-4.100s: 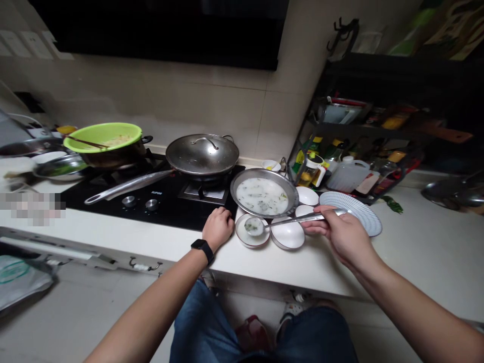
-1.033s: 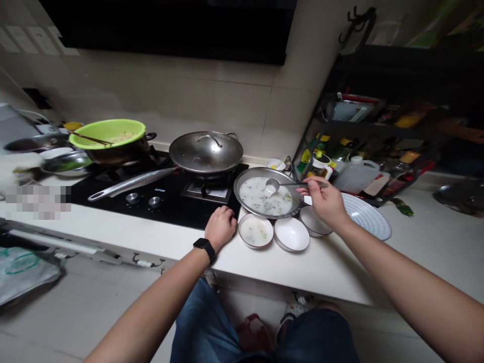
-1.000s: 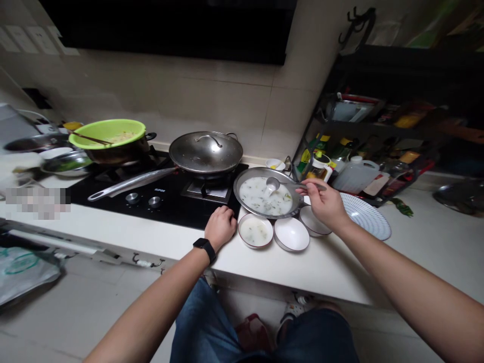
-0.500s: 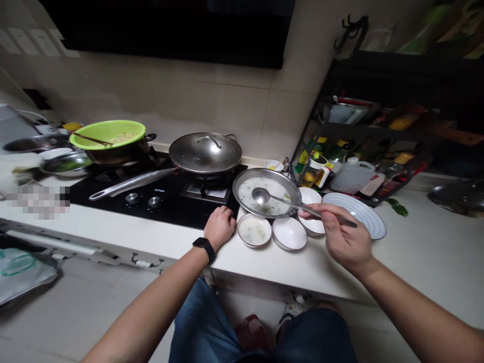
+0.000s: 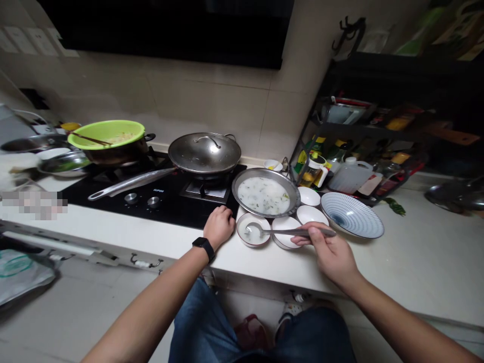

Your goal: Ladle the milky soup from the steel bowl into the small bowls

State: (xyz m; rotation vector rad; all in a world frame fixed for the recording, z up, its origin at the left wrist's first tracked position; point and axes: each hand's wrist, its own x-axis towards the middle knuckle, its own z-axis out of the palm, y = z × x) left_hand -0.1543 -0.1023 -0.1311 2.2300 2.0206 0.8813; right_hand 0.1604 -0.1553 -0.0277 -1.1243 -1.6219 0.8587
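Ladle (image 5: 282,232) held in the front-left soup bowl (image 5: 241,229)

I see the person's right hand (image 5: 335,254) grasping the ladle near the end of its handle, fingers and thumb wrapped about it. The ladle's head lies inside the soup bowl's rim, among milky soup (image 5: 262,194) with green pieces — whether it touches the bottom I cannot tell.

I count four small white bowls here: the soup bowl, a front-middle bowl (image 5: 285,223) partly hidden under the handle, a third bowl (image 5: 312,214) behind the right hand's fingers, and a fourth bowl (image 5: 309,195) beside the one wide metal basin (image 5: 294,194), which holds much more of the soup. One blue-patterned shallow bowl (image 5: 352,214) stands to the right; one small dish (image 5: 278,166) with something yellow sits behind the metal basin.

The left hand (image 5: 219,227) rests on the countertop (image 5: 416,262) just beside the soup bowl, fingers curled down; how tightly they close I cannot tell.

On the stovetop (image 5: 174,201), with two knobs (image 5: 153,202), I have one lidded wok (image 5: 204,151), contents hidden, and one lime-green basin (image 5: 136,135) on a dark pot (image 5: 117,156), carrying pale stringy food and chopsticks (image 5: 91,138)
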